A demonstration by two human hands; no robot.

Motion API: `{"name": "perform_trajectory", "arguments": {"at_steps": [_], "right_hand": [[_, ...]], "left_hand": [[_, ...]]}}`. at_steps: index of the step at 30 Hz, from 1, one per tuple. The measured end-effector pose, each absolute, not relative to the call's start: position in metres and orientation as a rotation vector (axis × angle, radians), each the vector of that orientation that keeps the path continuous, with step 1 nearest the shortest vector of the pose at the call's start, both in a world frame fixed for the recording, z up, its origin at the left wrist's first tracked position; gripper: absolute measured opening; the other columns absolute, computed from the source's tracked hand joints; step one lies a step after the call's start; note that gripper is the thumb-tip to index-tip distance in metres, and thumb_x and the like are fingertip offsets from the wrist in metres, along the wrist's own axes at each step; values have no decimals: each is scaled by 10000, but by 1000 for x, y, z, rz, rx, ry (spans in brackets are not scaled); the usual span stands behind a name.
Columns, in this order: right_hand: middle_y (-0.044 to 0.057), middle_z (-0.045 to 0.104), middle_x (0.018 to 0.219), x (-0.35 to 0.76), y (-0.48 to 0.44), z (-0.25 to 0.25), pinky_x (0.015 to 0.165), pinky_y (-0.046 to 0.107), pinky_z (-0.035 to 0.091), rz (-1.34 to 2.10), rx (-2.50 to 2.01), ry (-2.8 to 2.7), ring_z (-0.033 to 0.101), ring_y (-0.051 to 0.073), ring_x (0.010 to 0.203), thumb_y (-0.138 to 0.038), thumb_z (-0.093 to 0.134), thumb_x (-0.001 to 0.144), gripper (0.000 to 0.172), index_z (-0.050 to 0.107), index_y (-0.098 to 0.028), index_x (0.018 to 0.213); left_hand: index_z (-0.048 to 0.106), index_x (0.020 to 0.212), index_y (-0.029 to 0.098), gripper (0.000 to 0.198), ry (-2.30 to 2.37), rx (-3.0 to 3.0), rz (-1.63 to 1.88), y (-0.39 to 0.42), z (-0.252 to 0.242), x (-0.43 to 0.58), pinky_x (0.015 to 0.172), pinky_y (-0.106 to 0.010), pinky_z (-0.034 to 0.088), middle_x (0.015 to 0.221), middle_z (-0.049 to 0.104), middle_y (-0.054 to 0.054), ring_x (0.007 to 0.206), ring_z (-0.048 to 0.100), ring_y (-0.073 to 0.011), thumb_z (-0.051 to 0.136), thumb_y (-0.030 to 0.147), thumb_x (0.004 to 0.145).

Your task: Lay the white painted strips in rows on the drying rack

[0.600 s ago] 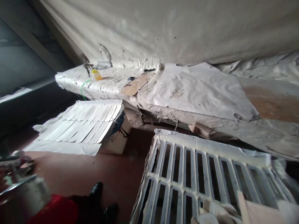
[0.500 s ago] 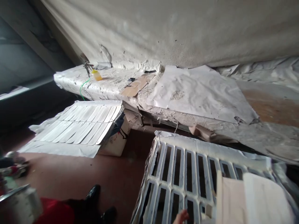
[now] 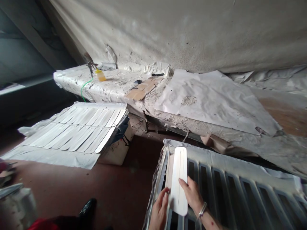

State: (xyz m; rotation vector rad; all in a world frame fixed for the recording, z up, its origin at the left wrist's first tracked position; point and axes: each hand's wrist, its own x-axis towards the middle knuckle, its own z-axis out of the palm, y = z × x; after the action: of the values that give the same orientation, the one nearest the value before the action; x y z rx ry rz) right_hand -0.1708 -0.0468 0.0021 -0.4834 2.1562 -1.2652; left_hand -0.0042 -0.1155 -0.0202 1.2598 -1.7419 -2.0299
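My right hand (image 3: 193, 195) grips a long white strip (image 3: 179, 179) with rounded ends, thumb on top and fingers at its right edge. A thin line runs along the strip's middle. Under and left of it lies a beige strip (image 3: 169, 171), partly hidden, on a slotted rack (image 3: 200, 162). My left hand (image 3: 159, 207) is closed, its curled fingers at the beige strip's lower left edge. A metal bracelet (image 3: 202, 210) circles my right wrist.
Rows of pale strips (image 3: 79, 135) cover a cloth-draped stand on the left. Behind runs a long wrapped bench (image 3: 115, 92) with a spray gun (image 3: 91, 67), a yellow container (image 3: 100, 75), cardboard (image 3: 141, 91) and a white sheet (image 3: 213, 99). Reddish floor (image 3: 136, 166) lies between.
Both hands have come into view over the rack's left end, with the white strip in the right one. The stacked pale boards at lower right have left view. The camera has shifted slightly.
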Motion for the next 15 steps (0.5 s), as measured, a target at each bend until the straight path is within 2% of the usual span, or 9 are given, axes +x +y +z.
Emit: {"name": "perform_trajectory", "arguments": {"at_steps": [4, 6, 8, 10, 15], "right_hand": [[128, 706, 817, -161, -58, -18, 790, 405, 486, -1192, -487, 2240, 663, 314, 852, -617, 450, 787, 405, 527, -225, 723], [127, 694, 780, -156, -61, -26, 796, 415, 481, -1171, -466, 2265, 660, 318, 832, -619, 429, 792, 401, 508, -235, 708], [127, 697, 794, -154, -62, -32, 805, 405, 488, -1168, -451, 2254, 664, 315, 844, -613, 433, 789, 401, 530, -228, 729], [123, 704, 807, -153, -63, -37, 800, 390, 502, -1177, -445, 2221, 671, 310, 856, -610, 457, 780, 415, 573, -211, 769], [124, 731, 833, -156, -66, -52, 816, 370, 540, -1228, -369, 2153, 689, 308, 894, -628, 489, 760, 496, 644, -167, 856]], "left_hand": [[497, 1354, 39, 910, -1680, 1226, -2141, -124, -40, -11, 1101, -350, 380, 1419, 494, -198, 1291, 492, -299, 517, 742, 776], [491, 1342, 23, 946, -1650, 1247, -2179, -125, -54, -15, 1021, -336, 445, 1379, 524, -213, 1207, 555, -299, 548, 754, 743], [525, 1286, 37, 909, -1642, 1267, -2214, -124, -66, -18, 864, -316, 503, 1220, 629, -197, 1040, 629, -278, 578, 748, 723], [572, 1179, 66, 825, -1604, 1277, -2232, -124, -75, -21, 723, -281, 491, 1038, 682, -148, 873, 643, -232, 621, 733, 696], [562, 937, 134, 647, -1518, 1334, -2276, -133, -79, -24, 537, -221, 397, 815, 620, -40, 630, 539, -118, 645, 714, 663]]}}
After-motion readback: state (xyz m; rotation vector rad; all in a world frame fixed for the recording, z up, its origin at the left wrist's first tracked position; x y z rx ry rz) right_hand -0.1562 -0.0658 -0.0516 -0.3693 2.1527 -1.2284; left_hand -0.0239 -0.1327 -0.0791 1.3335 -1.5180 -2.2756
